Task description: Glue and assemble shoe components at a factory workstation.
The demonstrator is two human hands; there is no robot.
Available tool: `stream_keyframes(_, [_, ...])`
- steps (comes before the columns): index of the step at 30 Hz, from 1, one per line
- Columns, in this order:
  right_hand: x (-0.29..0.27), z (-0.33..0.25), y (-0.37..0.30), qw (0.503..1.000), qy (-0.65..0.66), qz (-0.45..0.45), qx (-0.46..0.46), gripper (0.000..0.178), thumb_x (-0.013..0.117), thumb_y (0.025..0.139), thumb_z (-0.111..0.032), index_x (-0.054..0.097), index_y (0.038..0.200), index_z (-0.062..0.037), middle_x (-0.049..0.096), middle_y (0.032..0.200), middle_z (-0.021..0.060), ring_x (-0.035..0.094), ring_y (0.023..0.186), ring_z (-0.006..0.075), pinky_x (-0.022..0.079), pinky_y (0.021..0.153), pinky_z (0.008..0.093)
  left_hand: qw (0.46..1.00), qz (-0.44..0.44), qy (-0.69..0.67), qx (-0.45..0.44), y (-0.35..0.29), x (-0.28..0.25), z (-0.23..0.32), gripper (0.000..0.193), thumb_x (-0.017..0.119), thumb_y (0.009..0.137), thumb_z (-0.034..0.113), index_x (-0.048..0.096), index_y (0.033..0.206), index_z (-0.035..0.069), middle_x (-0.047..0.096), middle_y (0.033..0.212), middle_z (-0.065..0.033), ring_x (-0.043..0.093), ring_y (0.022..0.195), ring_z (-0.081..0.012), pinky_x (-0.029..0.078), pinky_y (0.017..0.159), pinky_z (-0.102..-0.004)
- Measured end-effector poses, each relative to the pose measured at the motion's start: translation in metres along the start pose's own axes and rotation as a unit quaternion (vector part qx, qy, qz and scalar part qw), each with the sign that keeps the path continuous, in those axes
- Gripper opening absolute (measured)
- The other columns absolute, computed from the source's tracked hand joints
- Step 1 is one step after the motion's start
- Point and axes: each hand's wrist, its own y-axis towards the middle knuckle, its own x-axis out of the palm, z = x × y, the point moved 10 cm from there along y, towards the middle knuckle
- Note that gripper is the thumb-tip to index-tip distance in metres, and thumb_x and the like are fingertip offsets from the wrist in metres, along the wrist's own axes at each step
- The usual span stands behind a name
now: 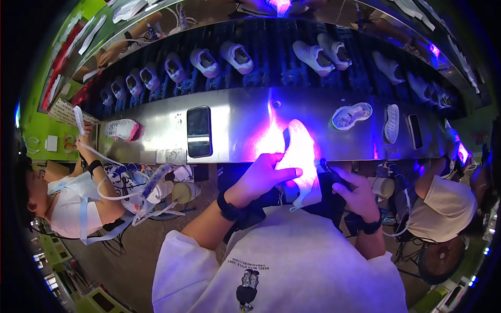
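My left hand [263, 176] grips a white shoe [301, 156] from the left side, holding it toe-up over my lap. The shoe glows violet under a strong purple light. My right hand [357, 194] is closed around a dark pen-like tool [330, 172] whose tip meets the shoe's right side. Both wrists wear black bands. I am at the near edge of a long metal bench [240, 125].
A dark phone [199, 131] lies on the bench. Loose soles [352, 115] and a pink-trimmed shoe [122, 129] lie there too. Behind it, a dark conveyor [271, 57] carries several white shoes. One person sits at my left [68, 198], another at my right [443, 201].
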Motion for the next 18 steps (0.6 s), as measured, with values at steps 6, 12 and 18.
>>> stream_keyframes(6, [-0.003,-0.015,0.019,0.999,-0.033,0.025,-0.012,0.044,0.070,0.094,-0.007,0.064,0.137,-0.0050,0.071,0.097,0.0031,0.063,0.080,0.0085,0.053,0.079,0.0270,0.997,-0.015,0.067,-0.032,-0.007,0.000,0.009,0.044,0.078,0.090,0.023,0.064,0.121,-0.005,0.068,0.100,-0.0015,0.066,0.091,-0.0089,0.053,0.081,-0.0238])
stream_keyframes(12, [-0.001,-0.009,0.023,0.999,0.042,-0.002,-0.011,0.044,0.071,0.092,-0.007,0.066,0.136,-0.0062,0.068,0.090,0.0015,0.062,0.079,0.0084,0.051,0.074,0.0259,0.997,0.048,0.051,0.030,0.005,-0.014,0.007,0.038,0.081,0.088,0.024,0.069,0.110,-0.004,0.072,0.097,-0.0036,0.067,0.091,-0.0103,0.053,0.082,-0.0285])
stream_keyframes(18, [-0.022,0.000,-0.005,0.998,-0.012,-0.060,0.027,0.044,0.069,0.092,-0.006,0.065,0.136,-0.0055,0.069,0.091,0.0020,0.062,0.080,0.0100,0.051,0.076,0.0264,0.983,0.088,0.133,0.092,0.017,-0.014,0.022,0.040,0.080,0.088,0.032,0.071,0.103,-0.004,0.071,0.092,-0.0062,0.063,0.086,-0.0112,0.050,0.077,-0.0305])
